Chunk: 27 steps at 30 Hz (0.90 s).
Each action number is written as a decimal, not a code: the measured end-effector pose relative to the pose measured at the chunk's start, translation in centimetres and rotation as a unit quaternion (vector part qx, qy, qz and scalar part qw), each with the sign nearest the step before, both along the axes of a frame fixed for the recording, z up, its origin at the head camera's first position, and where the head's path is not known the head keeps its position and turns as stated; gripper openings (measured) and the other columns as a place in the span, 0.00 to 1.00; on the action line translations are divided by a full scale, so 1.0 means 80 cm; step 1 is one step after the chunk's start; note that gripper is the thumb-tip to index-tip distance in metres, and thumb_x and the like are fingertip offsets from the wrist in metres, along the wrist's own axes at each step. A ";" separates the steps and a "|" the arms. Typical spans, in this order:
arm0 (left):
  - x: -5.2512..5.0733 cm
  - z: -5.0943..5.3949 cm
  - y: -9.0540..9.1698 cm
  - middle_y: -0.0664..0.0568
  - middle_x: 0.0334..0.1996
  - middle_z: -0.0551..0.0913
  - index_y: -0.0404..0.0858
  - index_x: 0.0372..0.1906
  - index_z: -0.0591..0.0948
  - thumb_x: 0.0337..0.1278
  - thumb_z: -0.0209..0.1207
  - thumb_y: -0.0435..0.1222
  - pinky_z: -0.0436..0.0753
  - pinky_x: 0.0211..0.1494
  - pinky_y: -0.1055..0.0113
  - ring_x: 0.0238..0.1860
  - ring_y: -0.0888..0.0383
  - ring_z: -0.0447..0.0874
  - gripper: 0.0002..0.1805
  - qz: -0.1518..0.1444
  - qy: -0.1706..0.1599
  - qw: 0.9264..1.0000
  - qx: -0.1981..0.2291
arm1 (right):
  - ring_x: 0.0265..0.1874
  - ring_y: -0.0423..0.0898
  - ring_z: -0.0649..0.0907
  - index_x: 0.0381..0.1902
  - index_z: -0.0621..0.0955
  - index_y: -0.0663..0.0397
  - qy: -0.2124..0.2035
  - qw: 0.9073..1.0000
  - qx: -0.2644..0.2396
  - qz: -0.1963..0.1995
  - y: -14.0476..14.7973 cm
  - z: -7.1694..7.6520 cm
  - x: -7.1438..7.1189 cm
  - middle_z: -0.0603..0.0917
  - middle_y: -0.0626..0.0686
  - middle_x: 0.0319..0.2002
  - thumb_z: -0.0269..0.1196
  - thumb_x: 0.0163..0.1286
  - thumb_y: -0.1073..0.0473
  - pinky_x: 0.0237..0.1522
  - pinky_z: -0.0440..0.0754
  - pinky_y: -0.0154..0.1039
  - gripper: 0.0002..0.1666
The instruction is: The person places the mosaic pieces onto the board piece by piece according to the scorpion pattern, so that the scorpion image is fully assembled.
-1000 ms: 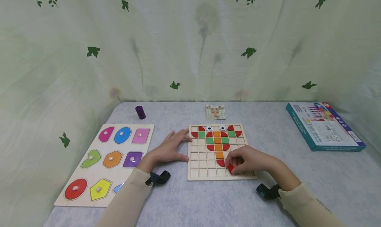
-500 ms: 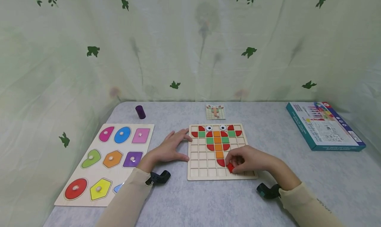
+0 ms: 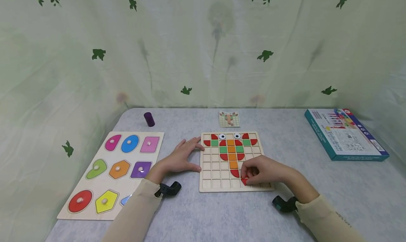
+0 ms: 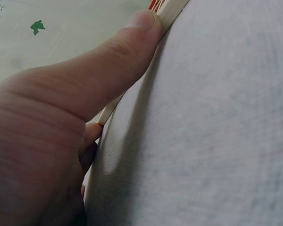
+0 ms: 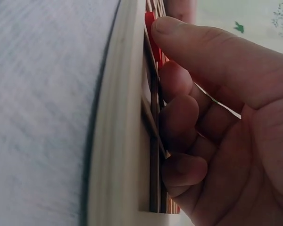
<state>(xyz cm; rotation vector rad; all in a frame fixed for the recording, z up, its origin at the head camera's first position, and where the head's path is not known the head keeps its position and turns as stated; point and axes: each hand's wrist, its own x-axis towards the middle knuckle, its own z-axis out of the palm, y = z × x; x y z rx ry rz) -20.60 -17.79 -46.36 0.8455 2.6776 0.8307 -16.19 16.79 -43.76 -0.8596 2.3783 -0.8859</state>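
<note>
A wooden grid board [image 3: 215,184] lies on the table, holding red, green and orange tiles and two eye tiles in its upper and middle cells. My right hand [image 3: 269,169] is over its lower right part, thumb and forefinger pinching a red tile [image 3: 244,181] low against the grid. The thumb presses that red tile [image 5: 153,35] in the right wrist view, with the other fingers curled behind it over the cells. My left hand [image 3: 180,157] rests at the board's left edge, fingers spread. Its thumb [image 4: 127,52] touches the rim in the left wrist view.
A shape puzzle board [image 3: 127,192] with knobbed pieces lies at the left, partly under the left sleeve. Behind the grid board is a small pattern card [image 3: 229,119]. A dark purple cylinder [image 3: 149,119] stands back left, and a teal-edged box [image 3: 349,136] lies at the right.
The red tile in my right hand has turned and lies lower and flatter on the grid, slightly to the left. My left hand has stayed in place.
</note>
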 end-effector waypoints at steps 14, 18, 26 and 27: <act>-0.001 -0.003 -0.002 0.46 0.81 0.52 0.48 0.61 0.74 0.46 0.75 0.52 0.36 0.83 0.44 0.82 0.48 0.45 0.37 -0.003 0.003 1.000 0.004 | 0.25 0.36 0.76 0.32 0.83 0.38 0.015 1.000 0.005 0.000 -0.003 -0.001 0.001 0.76 0.40 0.23 0.73 0.61 0.55 0.29 0.75 0.29 0.07; -0.001 -0.004 -0.002 0.47 0.81 0.52 0.48 0.61 0.74 0.45 0.75 0.52 0.36 0.83 0.44 0.82 0.48 0.45 0.37 -0.003 0.003 1.000 0.006 | 0.25 0.38 0.76 0.33 0.83 0.39 0.007 1.000 -0.006 -0.004 -0.001 -0.002 0.001 0.77 0.41 0.23 0.72 0.62 0.54 0.29 0.76 0.29 0.07; 0.001 -0.004 -0.006 0.48 0.81 0.52 0.48 0.62 0.74 0.45 0.74 0.52 0.35 0.83 0.45 0.82 0.48 0.44 0.37 -0.003 0.001 1.000 -0.002 | 0.32 0.43 0.77 0.38 0.83 0.43 0.059 0.988 -0.005 -0.144 -0.001 -0.003 -0.007 0.79 0.45 0.29 0.68 0.67 0.54 0.33 0.79 0.31 0.03; 0.002 -0.004 -0.007 0.47 0.81 0.52 0.48 0.62 0.74 0.46 0.74 0.52 0.36 0.83 0.45 0.82 0.48 0.44 0.37 -0.002 -0.001 1.000 -0.002 | 0.33 0.44 0.77 0.39 0.83 0.44 0.072 0.983 -0.004 -0.168 -0.001 -0.003 -0.009 0.80 0.46 0.30 0.67 0.68 0.55 0.34 0.79 0.32 0.04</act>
